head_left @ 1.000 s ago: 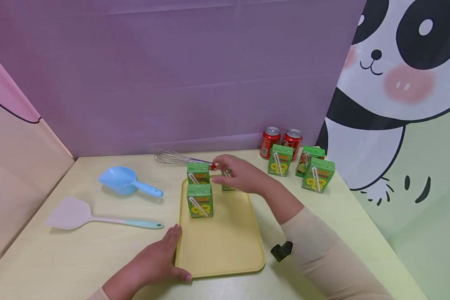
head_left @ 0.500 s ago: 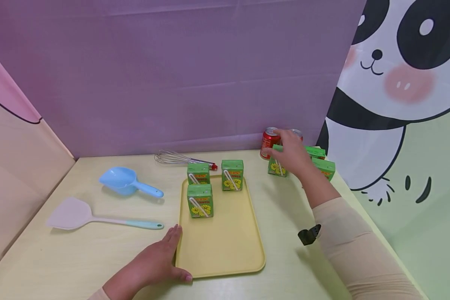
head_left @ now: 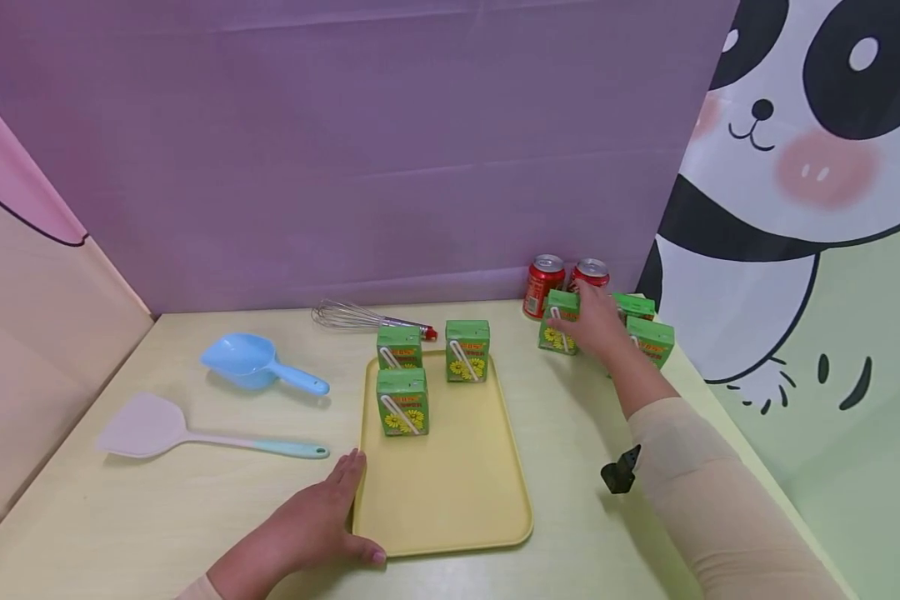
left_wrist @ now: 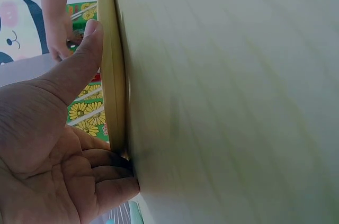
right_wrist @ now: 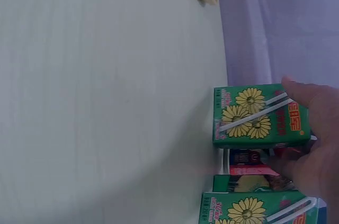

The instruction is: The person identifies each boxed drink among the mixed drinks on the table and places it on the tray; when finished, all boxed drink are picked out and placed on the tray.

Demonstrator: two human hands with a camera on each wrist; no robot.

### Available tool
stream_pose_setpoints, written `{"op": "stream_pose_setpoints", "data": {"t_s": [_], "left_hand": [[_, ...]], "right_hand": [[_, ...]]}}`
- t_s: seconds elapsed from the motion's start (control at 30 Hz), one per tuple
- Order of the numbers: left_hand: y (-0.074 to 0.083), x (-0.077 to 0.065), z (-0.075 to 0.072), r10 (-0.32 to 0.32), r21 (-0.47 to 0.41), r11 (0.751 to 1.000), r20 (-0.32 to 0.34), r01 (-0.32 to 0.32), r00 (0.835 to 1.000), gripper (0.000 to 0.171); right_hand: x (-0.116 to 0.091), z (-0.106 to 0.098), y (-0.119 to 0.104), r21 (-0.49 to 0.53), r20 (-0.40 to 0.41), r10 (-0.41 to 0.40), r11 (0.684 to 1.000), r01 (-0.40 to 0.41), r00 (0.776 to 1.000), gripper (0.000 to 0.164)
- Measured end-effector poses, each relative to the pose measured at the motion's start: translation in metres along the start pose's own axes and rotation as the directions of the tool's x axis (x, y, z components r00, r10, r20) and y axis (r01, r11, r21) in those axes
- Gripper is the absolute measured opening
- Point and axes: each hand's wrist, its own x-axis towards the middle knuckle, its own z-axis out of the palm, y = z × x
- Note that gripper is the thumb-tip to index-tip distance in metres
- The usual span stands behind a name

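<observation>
At the back right, my right hand (head_left: 594, 321) holds a green drink carton (head_left: 558, 325), thumb on one side and fingers on the other. The right wrist view shows that carton (right_wrist: 259, 115) upright, its yellow flowers and white straw facing out. My left hand (head_left: 311, 521) rests at the near left corner of a yellow tray (head_left: 450, 492), fingers straight along the left side and thumb at the front edge. The left wrist view has the thumb (left_wrist: 79, 68) against the tray's rim (left_wrist: 112, 70). Towards the tray's far end stand a front carton (head_left: 402, 402), a carton behind it (head_left: 399, 348) and a right-hand carton (head_left: 467, 352).
Two red cans, one left (head_left: 543, 287) and one right (head_left: 589, 272), stand behind the held carton. More green cartons (head_left: 651, 340) are right of my hand. A whisk (head_left: 367, 318) lies behind the tray; a blue scoop (head_left: 251, 362) and a spatula (head_left: 146, 427) lie left.
My right hand has left the carton at the tray's far right and moved right to another carton beside the cans, which it now grips. My left hand has stayed at the tray's corner.
</observation>
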Motion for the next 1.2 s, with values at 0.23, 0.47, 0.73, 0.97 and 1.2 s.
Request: {"op": "stream_pose_setpoints", "data": {"t_s": [0.23, 0.47, 0.73, 0.97, 1.2], "left_hand": [[-0.001, -0.001, -0.001, 0.003, -0.006, 1.0, -0.002, -0.003, 1.0, 0.13], [-0.001, -0.001, -0.001, -0.003, -0.006, 1.0, 0.0, 0.003, 1.0, 0.13], [0.0, -0.002, -0.002, -0.003, -0.005, 1.0, 0.002, 0.003, 1.0, 0.13], [0.001, -0.001, -0.001, -0.005, -0.001, 1.0, 0.002, 0.005, 1.0, 0.13], [0.0, -0.001, -0.001, -0.008, -0.009, 1.0, 0.009, 0.008, 1.0, 0.13]], "right_hand": [[0.003, 0.007, 0.007, -0.009, -0.004, 0.016, 1.0, -0.016, 1.0, 0.076], [0.001, 0.006, 0.006, 0.012, 0.044, 0.062, 0.998, -0.063, 0.997, 0.072], [-0.011, 0.001, -0.003, -0.008, 0.092, 0.056, 0.998, -0.056, 0.994, 0.069], [-0.026, 0.002, -0.01, -0.006, 0.123, 0.024, 1.0, -0.023, 0.992, 0.069], [-0.042, 0.001, -0.019, 0.014, 0.13, -0.008, 1.0, 0.007, 0.991, 0.063]]}}
